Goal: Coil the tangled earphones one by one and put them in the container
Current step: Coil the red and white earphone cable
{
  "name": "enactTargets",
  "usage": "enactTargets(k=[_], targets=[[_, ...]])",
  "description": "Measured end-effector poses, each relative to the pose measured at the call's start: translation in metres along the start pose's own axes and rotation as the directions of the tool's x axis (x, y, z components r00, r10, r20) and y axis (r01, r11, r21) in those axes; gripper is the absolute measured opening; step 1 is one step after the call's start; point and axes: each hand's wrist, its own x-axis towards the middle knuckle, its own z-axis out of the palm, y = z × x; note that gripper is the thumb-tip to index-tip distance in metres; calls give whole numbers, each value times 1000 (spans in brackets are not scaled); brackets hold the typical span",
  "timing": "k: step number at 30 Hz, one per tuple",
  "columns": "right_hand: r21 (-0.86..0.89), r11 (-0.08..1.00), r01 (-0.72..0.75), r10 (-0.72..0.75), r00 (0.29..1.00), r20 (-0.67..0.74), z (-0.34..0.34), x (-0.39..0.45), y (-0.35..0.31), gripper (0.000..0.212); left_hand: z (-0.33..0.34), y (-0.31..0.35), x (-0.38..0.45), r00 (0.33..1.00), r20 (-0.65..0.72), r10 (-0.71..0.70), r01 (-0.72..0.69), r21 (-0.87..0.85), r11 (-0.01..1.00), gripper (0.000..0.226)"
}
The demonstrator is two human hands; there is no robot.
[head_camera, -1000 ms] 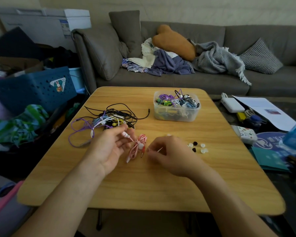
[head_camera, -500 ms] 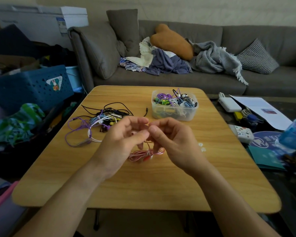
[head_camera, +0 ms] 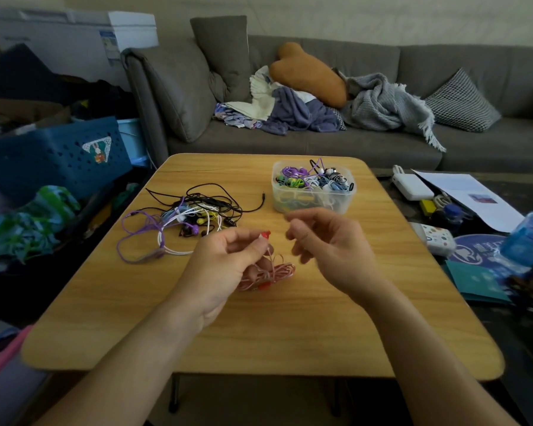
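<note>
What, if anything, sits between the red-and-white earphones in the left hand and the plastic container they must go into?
Nothing visible blocks the way. The left hand pinches the red-and-white earphones over bare table; the container lies beyond, lidless and already well filled. The right hand hovers near that line. The tangled pile lies off to the left.
</note>
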Motion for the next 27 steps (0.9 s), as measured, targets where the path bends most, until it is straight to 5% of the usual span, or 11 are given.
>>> enactTargets(k=[3,6,13,18,23,27], targets=[[-383,921,-72,-43,958,-283,-26,8,6,20,1,0,-1,999,12,-35,35,-24,999,16],[-540,812,-221,-36,905,-425,-52,11,13,20,3,-1,-2,999,40,-29,30,-24,999,16],[-606,610,-510,345,860,-376,-70,11,27,7,9,-4,-5,993,101,-55,52,38,998,13],[-623,516,-587,503,797,-335,-68,13,23,4,9,-6,-7,990,114,-81,73,72,995,12],[-523,674,-522,379,852,-362,-65,12,24,6,9,-4,-7,993,93,-66,63,40,997,14],[-186,922,-339,251,891,-378,-55,7,16,11,11,-3,-6,999,39,-9,9,0,1000,14]])
